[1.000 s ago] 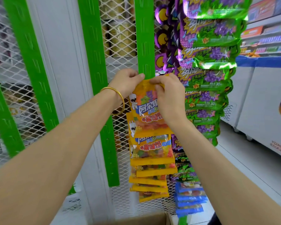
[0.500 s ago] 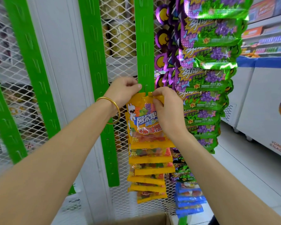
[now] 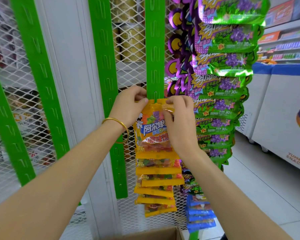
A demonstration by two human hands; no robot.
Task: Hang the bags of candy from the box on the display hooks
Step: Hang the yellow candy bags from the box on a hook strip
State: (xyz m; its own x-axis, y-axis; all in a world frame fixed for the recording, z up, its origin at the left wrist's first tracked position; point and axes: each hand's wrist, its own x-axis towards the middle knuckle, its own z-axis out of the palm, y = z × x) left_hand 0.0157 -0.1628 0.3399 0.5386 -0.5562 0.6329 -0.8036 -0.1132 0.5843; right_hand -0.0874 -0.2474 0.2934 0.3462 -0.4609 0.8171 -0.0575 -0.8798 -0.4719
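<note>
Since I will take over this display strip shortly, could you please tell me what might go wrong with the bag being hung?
The left hand and right hand both pinch the top edge of the yellow bag at the green strip; whether its hole has caught a hook is not visible, so it may drop on release. The hanging bags below overlap closely, so a downward tug may knock one loose.

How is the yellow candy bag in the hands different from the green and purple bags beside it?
The yellow bag is pinched at its top by the left hand and right hand; the green and purple bags hang untouched. The yellow bag has a clear window showing colourful gummies; the green and purple bags are shiny foil with grape pictures. Both kinds hang in overlapping vertical rows.
</note>
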